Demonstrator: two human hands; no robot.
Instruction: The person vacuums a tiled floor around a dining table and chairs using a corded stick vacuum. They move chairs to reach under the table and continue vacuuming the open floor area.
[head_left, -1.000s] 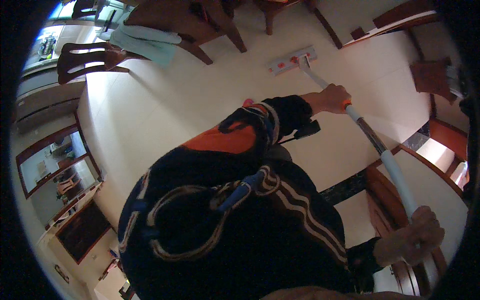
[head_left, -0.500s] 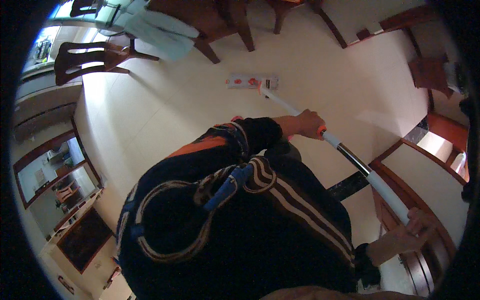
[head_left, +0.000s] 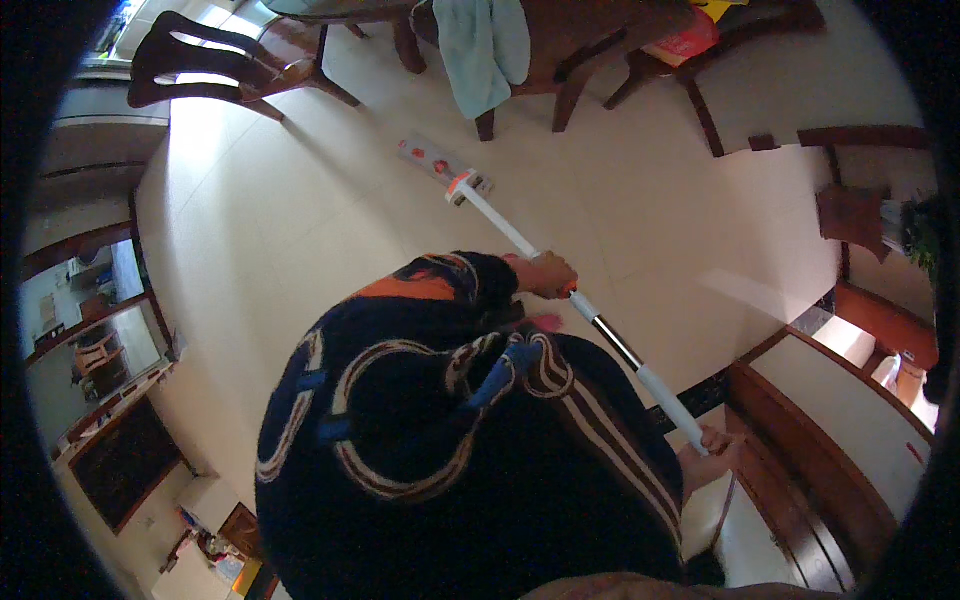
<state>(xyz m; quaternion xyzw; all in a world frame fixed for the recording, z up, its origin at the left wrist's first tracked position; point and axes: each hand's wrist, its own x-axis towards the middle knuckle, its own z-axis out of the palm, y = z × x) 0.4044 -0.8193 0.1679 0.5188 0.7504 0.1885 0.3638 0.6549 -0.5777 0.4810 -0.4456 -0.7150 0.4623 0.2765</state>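
Observation:
A flat mop with a long white handle (head_left: 500,222) runs slantwise across the view. Its rectangular, clear-looking head (head_left: 432,162) with red patterns rests on the pale tiled floor, angled from upper left to lower right. My left hand (head_left: 548,275) is wrapped round the handle about midway, beside an orange collar. Closer to me, my right hand (head_left: 708,456) grips the handle's upper end, past a shiny metal section. Both arms reach out from a dark top with striped cords.
A wooden chair (head_left: 215,65) stands at the far left. Beyond the mop head, a light-blue cloth (head_left: 482,60) hangs over dark wooden furniture. A red bag (head_left: 685,40) sits at the far right. Low wooden-edged cabinets (head_left: 825,400) line the right side.
The mop head has shifted left and turned from level to slanted. Both hands have moved left with the handle, and my right hand has come closer to my body.

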